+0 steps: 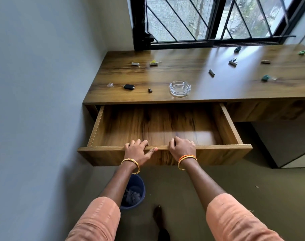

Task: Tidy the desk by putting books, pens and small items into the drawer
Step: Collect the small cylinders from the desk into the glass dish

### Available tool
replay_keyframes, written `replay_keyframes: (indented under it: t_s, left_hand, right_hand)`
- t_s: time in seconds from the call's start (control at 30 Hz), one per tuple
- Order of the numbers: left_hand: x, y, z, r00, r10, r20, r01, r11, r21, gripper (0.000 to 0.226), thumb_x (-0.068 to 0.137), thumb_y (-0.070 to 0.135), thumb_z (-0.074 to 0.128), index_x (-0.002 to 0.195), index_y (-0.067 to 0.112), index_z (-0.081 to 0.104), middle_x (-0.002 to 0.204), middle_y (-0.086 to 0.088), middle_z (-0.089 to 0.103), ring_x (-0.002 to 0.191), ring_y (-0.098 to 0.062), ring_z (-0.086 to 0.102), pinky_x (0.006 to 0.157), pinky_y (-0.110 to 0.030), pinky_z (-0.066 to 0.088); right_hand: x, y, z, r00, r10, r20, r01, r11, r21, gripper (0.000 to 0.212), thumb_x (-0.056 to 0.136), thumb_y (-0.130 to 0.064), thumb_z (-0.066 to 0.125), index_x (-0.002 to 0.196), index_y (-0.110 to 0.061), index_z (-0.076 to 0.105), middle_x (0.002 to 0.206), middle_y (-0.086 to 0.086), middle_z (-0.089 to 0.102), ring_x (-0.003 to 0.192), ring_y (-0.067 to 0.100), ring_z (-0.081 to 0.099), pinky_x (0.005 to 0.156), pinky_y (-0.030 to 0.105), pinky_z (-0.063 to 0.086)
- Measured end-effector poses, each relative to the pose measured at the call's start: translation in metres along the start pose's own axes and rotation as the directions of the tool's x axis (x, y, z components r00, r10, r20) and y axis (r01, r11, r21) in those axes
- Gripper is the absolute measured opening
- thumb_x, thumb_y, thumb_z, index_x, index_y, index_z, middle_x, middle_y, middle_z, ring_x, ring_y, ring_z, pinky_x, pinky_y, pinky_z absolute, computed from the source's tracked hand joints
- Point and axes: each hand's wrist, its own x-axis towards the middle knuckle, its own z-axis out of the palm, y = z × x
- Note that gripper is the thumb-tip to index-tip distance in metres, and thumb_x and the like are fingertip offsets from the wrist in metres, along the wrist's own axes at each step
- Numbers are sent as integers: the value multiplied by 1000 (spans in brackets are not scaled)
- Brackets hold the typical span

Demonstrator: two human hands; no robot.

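both hands, left (137, 150) and right (182, 147), curl their fingers over the front edge of the drawer (158, 126), which stands pulled out with nothing in it. this looks like the opening step; next comes letting go and reaching for the small items (129, 86) scattered on the wooden surface (165, 72) near a glass ashtray (180, 88). a barred window (209, 20) sits behind, a blue bin (133, 192) on the floor.
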Motion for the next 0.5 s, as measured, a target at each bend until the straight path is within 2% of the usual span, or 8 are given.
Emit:
replay_keyframes:
  t_s: [0.23, 0.37, 0.43, 0.5]
  left_hand:
    - [-8, 3, -2, 1000, -13, 24, 13, 1000, -17, 57, 87, 68, 34, 121, 26, 52, 121, -1, 55, 116, -21, 45, 99, -40, 29]
    - [-5, 6, -8, 995, -57, 80, 63, 996, -70, 60, 88, 69, 29, 120, 25, 54, 123, -2, 55, 117, -22, 46, 100, -41, 28]
    - [1, 5, -11, 988, -76, 131, 88, 993, -82, 59, 89, 69, 25, 117, 26, 55, 122, -1, 56, 116, -22, 47, 100, -42, 28]
    - [11, 6, -12, 977, -96, 189, 111, 991, -70, 58, 90, 69, 22, 108, 26, 57, 114, 0, 59, 109, -20, 51, 102, -43, 29]
  right_hand:
    - [-6, 2, -1, 1000, 23, 18, -23, 1000, 18, 36, 95, -35, 37, 90, -13, 64, 83, 4, 67, 74, 19, 53, 87, 35, 43]
    - [2, -1, -9, 991, 96, 91, -103, 992, 78, 25, 91, -36, 48, 89, -16, 63, 78, -1, 62, 73, 17, 52, 74, 29, 43]
    - [15, 2, -11, 972, 168, 163, -200, 958, 208, 20, 88, -35, 52, 87, -17, 62, 78, -1, 63, 75, 17, 56, 66, 26, 42]
    - [36, 11, -11, 936, 248, 250, -337, 838, 430, 16, 88, -30, 54, 85, -16, 61, 79, 4, 66, 71, 17, 61, 61, 28, 52]
